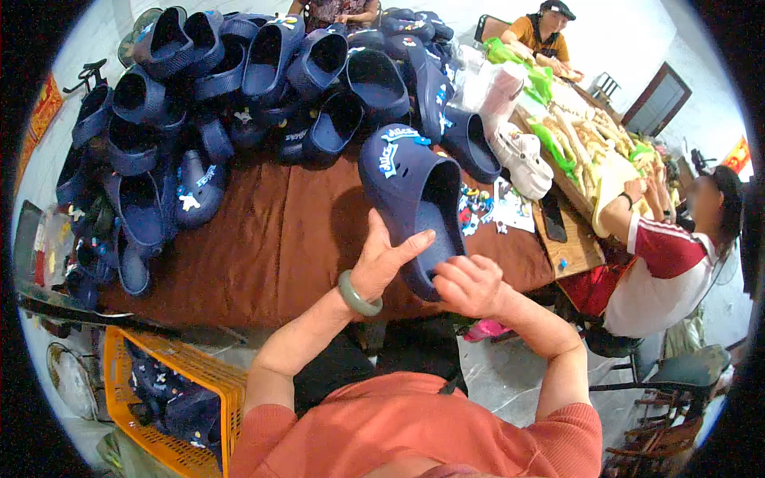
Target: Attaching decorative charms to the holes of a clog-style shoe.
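I hold a navy blue clog (pixel 414 199) with small white and blue charms on its toe above the near edge of the brown-covered table (pixel 271 255). My left hand (pixel 382 259), a green bangle at its wrist, grips the shoe's left side with the thumb across its opening. At the heel end, my right hand (pixel 470 285) curls its fingers onto the clog. A big heap of matching navy clogs (pixel 263 80) fills the far side of the table.
An orange crate (pixel 171 390) with more navy clogs stands on the floor at my lower left. A white clog (pixel 522 159) and loose charm pieces (pixel 486 207) lie to the right. One person in a red and white shirt (pixel 661 271) sits at right; another sits at the far end.
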### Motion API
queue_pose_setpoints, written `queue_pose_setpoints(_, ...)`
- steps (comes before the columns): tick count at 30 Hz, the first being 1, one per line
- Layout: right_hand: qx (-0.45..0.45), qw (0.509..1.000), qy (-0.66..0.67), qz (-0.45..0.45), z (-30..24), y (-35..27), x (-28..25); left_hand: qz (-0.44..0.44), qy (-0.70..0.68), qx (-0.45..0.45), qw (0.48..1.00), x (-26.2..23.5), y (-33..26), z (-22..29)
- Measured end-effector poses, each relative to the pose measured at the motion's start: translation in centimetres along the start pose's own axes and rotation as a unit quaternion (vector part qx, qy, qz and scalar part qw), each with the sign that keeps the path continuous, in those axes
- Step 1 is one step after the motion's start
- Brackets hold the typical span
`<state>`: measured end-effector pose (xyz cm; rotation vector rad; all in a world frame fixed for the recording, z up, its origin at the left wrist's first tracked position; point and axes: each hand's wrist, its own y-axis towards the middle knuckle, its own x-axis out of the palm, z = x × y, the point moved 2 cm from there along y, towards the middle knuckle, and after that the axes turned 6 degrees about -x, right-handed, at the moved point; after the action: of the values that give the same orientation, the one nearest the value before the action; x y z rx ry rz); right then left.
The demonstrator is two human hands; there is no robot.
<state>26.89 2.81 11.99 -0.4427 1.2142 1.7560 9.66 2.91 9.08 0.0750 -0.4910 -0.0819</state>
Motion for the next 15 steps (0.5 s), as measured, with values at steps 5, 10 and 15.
queue_pose_setpoints(5, -0.051, 0.979, 0.195, 0.004, -3.2, 0.0, 1.6, 0.026, 0.070, -0.009, 0.997, -4.8, -2.6, -0.5)
queue_pose_setpoints(10, 0.003, 0.988, 0.129, -0.082, 0.0, -3.3, 7.1, 0.033, 0.155, -0.164, 0.974, -13.0, -5.8, 1.4)
queue_pose_setpoints(15, 0.135, 0.980, 0.118, -0.080, 3.6, -4.9, 14.5, 0.074, 0.332, -0.220, 0.914, -20.1, -6.5, 3.9)
